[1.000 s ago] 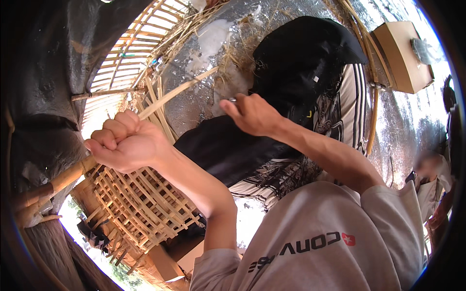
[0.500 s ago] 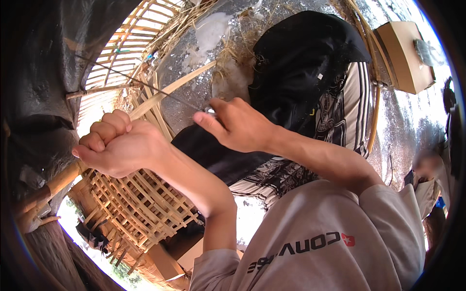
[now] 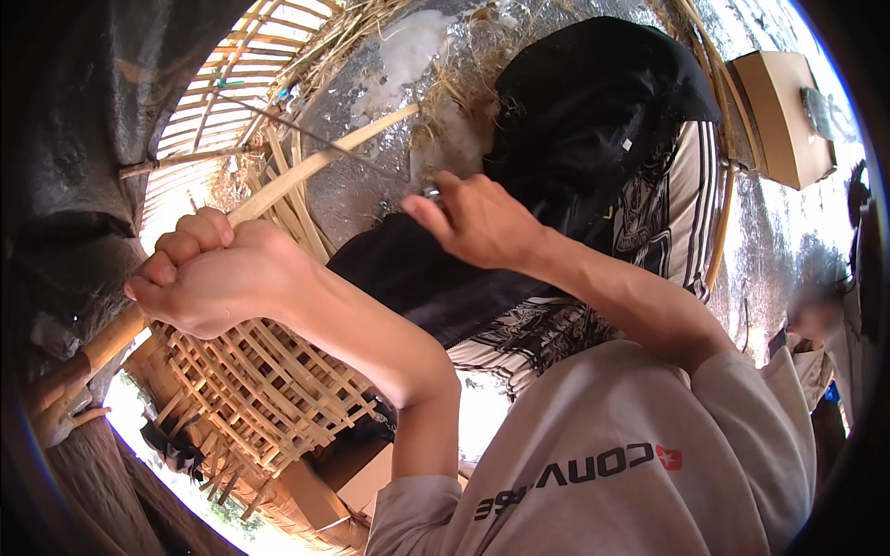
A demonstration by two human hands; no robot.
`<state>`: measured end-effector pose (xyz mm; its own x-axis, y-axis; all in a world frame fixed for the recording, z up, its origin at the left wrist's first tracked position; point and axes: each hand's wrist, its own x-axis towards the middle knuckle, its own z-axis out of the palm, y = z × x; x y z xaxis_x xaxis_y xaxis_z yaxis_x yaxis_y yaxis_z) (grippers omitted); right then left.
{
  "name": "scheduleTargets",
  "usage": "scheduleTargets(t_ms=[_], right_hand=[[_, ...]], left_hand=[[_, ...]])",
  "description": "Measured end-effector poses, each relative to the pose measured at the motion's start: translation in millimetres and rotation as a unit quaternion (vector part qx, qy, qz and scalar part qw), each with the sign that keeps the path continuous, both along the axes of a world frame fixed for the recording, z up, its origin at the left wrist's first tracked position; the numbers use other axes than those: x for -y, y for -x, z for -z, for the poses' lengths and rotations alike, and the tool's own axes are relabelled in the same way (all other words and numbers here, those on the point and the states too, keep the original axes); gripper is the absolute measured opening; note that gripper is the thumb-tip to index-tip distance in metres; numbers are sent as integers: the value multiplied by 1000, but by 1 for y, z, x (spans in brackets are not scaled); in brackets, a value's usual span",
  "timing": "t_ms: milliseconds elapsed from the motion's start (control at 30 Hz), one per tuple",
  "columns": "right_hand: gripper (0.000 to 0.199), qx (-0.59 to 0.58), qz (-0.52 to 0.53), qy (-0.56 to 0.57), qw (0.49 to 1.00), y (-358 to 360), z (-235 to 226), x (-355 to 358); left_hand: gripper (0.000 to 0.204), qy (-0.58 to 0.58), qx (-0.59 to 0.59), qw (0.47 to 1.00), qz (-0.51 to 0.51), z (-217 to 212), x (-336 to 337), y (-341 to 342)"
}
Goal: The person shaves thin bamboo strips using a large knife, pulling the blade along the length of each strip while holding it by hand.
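My left hand (image 3: 215, 273) is closed in a fist around a pale bamboo strip (image 3: 320, 167), whose far end slants up and to the right, over the grey ground sheet. To its right, my right hand (image 3: 487, 222) is wrapped round the handle end of a long thin knife (image 3: 315, 137). A bit of shiny metal shows by the thumb. The dark narrow blade runs leftward from the hand and crosses the strip; whether they touch I cannot tell. The knife's handle is mostly hidden in my fingers.
Black cloth (image 3: 593, 102) covers my patterned trouser leg. Several bamboo strips (image 3: 286, 199) lie beyond my left hand, and a woven bamboo lattice (image 3: 269, 389) sits below it. A cardboard box (image 3: 774, 120) stands at far right, with another person (image 3: 816, 324) at the right edge.
My right hand has drawn the knife rightward and slightly away, so its tip lies closer to the strip. My left fist has shifted a little left and stays closed.
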<state>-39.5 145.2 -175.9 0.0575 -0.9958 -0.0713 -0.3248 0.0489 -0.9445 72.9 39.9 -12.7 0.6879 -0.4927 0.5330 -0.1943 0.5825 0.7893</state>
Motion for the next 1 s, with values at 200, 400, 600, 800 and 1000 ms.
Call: scheduleTargets(t_ms=[200,400,600,800,1000], right_hand=[[61,-167,-16,-213,962,40,49,19],[56,-107,3,-36,994,21,38,-10],[65,-84,-82,-294,949,47,36,9],[55,-136,-15,-52,989,26,26,-25],[74,-112,-67,-370,920,61,21,-15]], left_hand=[[39,13,-75,997,-12,-8,3,-7],[34,5,-98,991,-89,-3,24,-15],[30,-8,-128,987,-95,-13,30,-27],[27,-17,-99,989,-112,-2,35,-43],[28,-64,-57,990,-116,-1,27,-60]])
